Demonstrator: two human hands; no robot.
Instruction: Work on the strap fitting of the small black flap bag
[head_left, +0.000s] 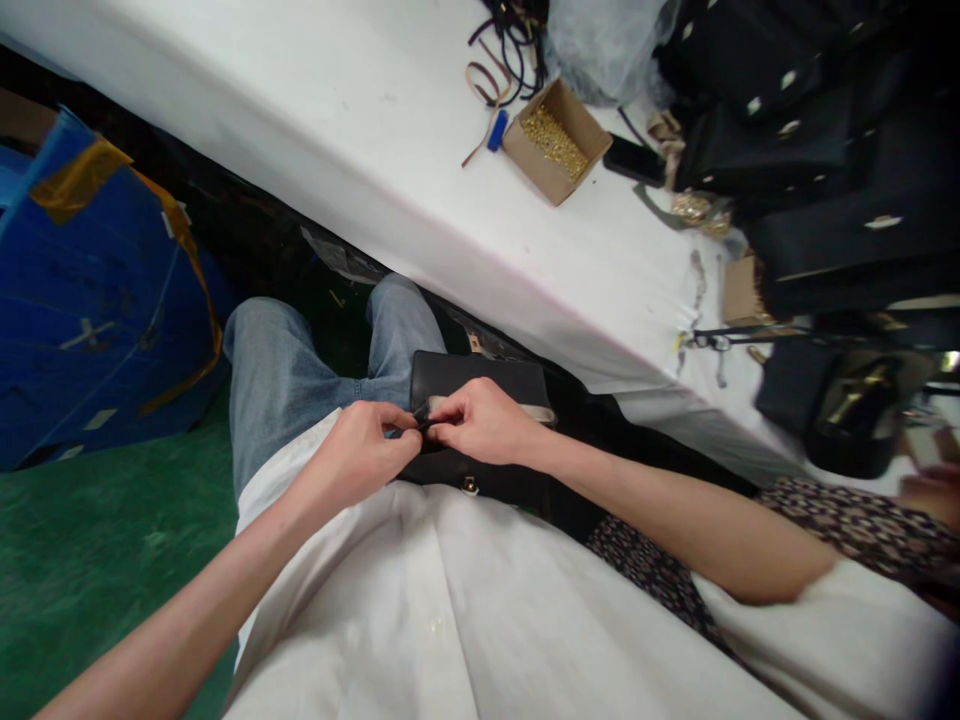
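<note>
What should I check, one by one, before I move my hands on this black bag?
1. Left hand steady at the small dark piece: position ok, fingertips pinched in at it; steadiness cannot tell.
2. Right hand at the same spot: ok, fingertips close beside the left ones.
3. Black bag supported: ok, it appears to rest on your lap.
4. Gold-coloured clasp clear of fingers: ok, both hands are off it.
5. Small dark piece properly seated: cannot tell, fingers partly hide it.
6. Cardboard box of gold-coloured bits away from your elbows: ok, on the table, beyond both arms.
</note>
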